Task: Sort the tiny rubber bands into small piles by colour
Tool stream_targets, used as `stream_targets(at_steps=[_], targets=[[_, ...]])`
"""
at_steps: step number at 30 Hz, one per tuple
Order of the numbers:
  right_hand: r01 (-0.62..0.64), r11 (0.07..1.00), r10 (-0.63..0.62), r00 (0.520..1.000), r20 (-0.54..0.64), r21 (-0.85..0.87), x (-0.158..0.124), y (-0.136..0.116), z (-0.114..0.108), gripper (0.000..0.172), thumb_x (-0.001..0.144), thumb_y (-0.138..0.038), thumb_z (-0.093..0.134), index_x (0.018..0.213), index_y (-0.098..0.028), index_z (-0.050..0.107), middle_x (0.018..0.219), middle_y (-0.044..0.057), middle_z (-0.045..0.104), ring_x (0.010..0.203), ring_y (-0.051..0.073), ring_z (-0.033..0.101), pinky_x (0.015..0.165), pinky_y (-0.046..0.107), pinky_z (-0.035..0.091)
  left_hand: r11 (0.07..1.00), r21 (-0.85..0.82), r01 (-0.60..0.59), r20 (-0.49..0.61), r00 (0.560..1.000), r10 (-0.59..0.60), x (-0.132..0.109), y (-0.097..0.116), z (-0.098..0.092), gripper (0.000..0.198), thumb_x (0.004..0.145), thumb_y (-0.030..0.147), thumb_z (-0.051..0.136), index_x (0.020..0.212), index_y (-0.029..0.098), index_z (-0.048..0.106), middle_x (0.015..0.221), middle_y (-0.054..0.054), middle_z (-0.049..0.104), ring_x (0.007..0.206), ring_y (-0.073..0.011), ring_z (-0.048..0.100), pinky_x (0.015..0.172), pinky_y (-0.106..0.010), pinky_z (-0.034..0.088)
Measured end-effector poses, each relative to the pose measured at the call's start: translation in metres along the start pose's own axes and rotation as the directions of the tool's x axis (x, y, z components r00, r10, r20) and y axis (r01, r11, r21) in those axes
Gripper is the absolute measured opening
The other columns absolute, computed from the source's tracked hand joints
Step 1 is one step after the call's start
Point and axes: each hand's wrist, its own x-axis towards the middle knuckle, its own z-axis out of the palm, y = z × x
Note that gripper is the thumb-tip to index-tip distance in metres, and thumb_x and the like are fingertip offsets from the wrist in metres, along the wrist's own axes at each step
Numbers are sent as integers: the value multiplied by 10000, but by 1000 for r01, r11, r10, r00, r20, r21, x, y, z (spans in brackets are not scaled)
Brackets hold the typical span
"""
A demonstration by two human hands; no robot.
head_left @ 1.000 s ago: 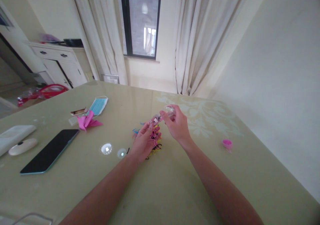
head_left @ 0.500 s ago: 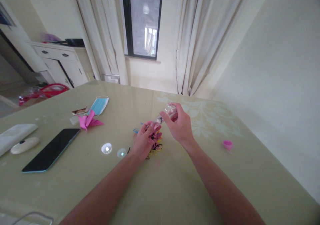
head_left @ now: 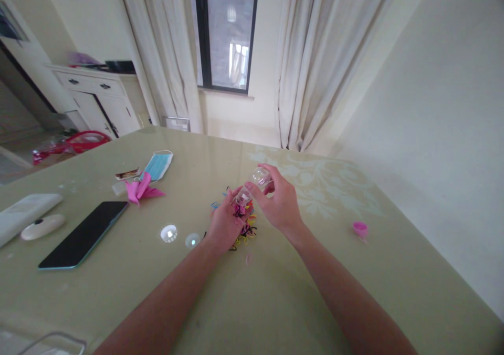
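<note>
My right hand (head_left: 280,204) grips a small clear bottle (head_left: 255,182) and holds it tilted, mouth down toward my left hand. My left hand (head_left: 225,222) is cupped palm up just under the bottle's mouth, with several small coloured rubber bands (head_left: 244,222) in and beneath it. More bands lie in a loose heap on the pale green table (head_left: 275,292) under both hands. A single small pink bit (head_left: 248,259) lies on the table nearer to me.
A pink cap (head_left: 360,229) lies to the right. On the left are a dark phone (head_left: 83,234), a pink folded paper (head_left: 140,189), a blue face mask (head_left: 158,165) and white devices (head_left: 27,216). A wall runs along the table's right side.
The right hand has tipped the bottle further over toward the left palm. Coloured bands that showed inside the bottle are now gone from it, and it looks clear.
</note>
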Motion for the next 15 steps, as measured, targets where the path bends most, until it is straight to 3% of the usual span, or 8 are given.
stream_targets(at_steps=[4, 7, 13, 15], targets=[[29, 999, -30, 999, -14, -33, -1, 0, 0, 497, 933, -486, 708, 1363, -245, 640, 939, 39, 741, 693, 190, 616, 721, 351, 517, 1000, -3, 26, 10, 1000, -26, -1, 2, -1, 350, 965, 514, 676, 1151, 229, 757, 1121, -62, 782, 905, -186, 707, 866, -319, 582], [57, 997, -58, 998, -21, -51, -2, 0, 1, 521, 941, -504, 697, 1394, -256, 626, 972, 44, 738, 686, 188, 590, 723, 354, 512, 1000, 14, 21, -6, 1000, -21, -1, 1, -1, 349, 946, 505, 695, 1161, 235, 748, 1159, -70, 783, 984, -206, 721, 887, -330, 576], [83, 996, -84, 996, -35, -42, 0, -2, -4, 590, 936, -496, 712, 1472, -286, 583, 1026, 47, 736, 695, 189, 587, 752, 364, 519, 967, 181, -179, 6, 984, 181, -3, -3, 5, 219, 892, 288, 719, 1098, 230, 767, 1157, -66, 788, 1058, -207, 715, 942, -322, 557], [74, 997, -75, 997, -31, -33, 1, -2, -6, 594, 932, -492, 719, 1475, -293, 585, 1013, 42, 732, 701, 191, 590, 747, 359, 515, 942, 249, -226, 35, 974, 225, -4, -2, 3, 262, 828, 165, 736, 1078, 232, 778, 1167, -61, 789, 1095, -218, 708, 960, -322, 552]])
